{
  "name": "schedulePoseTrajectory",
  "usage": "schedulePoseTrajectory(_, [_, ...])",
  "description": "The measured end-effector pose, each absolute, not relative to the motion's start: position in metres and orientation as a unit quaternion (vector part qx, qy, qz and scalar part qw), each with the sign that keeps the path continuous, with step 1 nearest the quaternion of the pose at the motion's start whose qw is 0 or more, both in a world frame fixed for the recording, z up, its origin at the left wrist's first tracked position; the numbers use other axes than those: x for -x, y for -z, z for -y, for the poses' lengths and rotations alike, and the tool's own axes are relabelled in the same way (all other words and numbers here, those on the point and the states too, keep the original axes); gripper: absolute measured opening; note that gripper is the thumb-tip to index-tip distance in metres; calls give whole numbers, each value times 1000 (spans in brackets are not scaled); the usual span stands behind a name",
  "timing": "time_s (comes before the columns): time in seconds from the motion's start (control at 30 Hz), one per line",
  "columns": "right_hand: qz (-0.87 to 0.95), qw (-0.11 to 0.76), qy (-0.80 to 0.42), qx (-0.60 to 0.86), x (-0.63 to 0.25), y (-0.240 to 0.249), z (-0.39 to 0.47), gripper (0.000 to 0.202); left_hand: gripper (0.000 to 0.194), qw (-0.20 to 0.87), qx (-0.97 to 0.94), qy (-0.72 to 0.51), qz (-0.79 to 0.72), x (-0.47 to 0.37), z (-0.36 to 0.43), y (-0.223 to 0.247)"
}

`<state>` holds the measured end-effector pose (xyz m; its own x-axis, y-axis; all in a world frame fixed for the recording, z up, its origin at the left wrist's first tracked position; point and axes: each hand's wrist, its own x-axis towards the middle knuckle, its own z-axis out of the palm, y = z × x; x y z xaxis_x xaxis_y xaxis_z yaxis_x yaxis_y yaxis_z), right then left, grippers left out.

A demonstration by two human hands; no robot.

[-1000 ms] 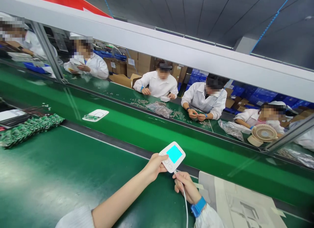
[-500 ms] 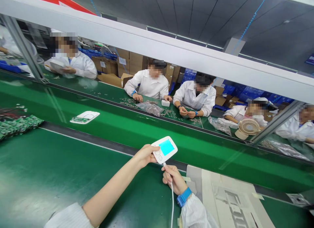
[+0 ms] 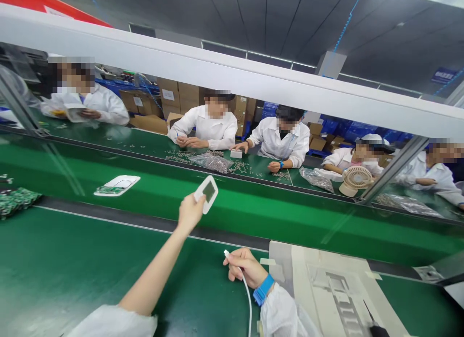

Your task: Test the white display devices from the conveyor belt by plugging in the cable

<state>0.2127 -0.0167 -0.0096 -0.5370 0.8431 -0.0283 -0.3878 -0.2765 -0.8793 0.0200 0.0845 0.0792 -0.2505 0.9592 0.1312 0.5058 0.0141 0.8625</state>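
My left hand grips a white handheld device by its lower left end, over the green belt. The device is tilted and its screen looks dark grey. Nearer to me, my right hand pinches the end of a white cable, its plug pointing up and left. Device and plug are apart. A blue band circles my right wrist.
A white shell with a green circuit board lies on the belt. Circuit boards are piled at left. At right are a taped sheet and a screwdriver. Several people sit across, beside small parts and a fan.
The cable has come out of the device, and the screen has gone from bright cyan to dark. My left hand has moved up and left with the device; my right hand keeps the plug.
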Motion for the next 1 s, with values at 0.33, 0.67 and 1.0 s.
schedulePoseTrajectory(0.33, [417, 431, -770, 216, -214, 9, 18, 24, 25, 164, -738, -260, -600, -127, -87, -23])
schedulePoseTrajectory(0.67, [409, 430, -770, 235, -213, 7, 18, 24, 75, 139, -811, -261, -504, -141, -77, -23])
schedulePoseTrajectory(1.0, [385, 457, -759, 258, -210, 8, 19, 23, 44, -6, -650, -348, -675, 30, -123, -45])
